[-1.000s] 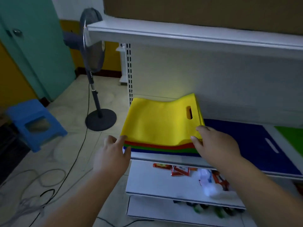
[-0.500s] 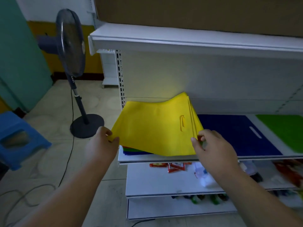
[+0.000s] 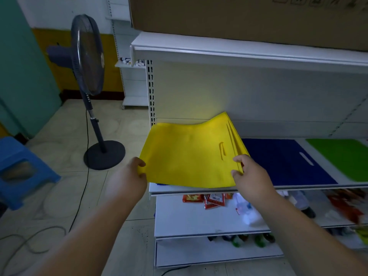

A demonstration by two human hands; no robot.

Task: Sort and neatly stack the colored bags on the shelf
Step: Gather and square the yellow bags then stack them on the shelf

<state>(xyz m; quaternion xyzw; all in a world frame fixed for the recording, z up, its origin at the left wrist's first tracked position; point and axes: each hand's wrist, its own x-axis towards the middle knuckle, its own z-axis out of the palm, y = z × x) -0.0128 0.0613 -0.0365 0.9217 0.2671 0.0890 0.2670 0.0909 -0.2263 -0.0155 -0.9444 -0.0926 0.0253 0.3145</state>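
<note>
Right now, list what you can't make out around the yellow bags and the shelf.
All head view:
- Pile under the yellow bags: covered by them; only a blue sliver shows at the front left.
- How many yellow bags: edges too fine to count.
- Green bag: cut off by the right edge.
- Packets on the lower shelf: blurred, print unreadable.
- Carton above: cut off by the top edge.

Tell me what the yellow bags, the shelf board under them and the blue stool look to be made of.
Yellow bags: likely non-woven fabric, matte; the bundle sags and curves between the left hand and right hand, with a die-cut handle slot.
Shelf board: probably white painted sheet metal; thin folded front lip, smooth with a slight sheen.
Blue stool: apparently moulded plastic; one uniform colour, rounded edges, a cut-out in its side.
</note>
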